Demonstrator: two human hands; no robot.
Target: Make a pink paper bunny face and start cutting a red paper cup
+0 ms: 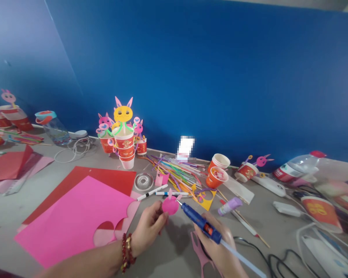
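Between the thumb and fingers of my left hand [151,226] is a pink paper rabbit head [170,205], a round disc with two lighter ears. My right hand [217,243] is wrapped round a blue hot glue gun [201,222], with a glue stick poking out of its rear end. The gun's nozzle points at the disc's upper right edge, near an ear; whether it touches I cannot tell. Under my right hand lie pink scissors [198,251], partly hidden. Markers [152,192] rest just beyond my left hand.
Pink sheets [72,220] and red sheets [104,177] cover the left side. Rabbit-topped paper cups [124,139] stand against the blue wall. Pipe cleaners [176,170], a tape roll [144,181], a glue stick tube [229,206], a bottle [298,168] and black cable [274,256] lie around.
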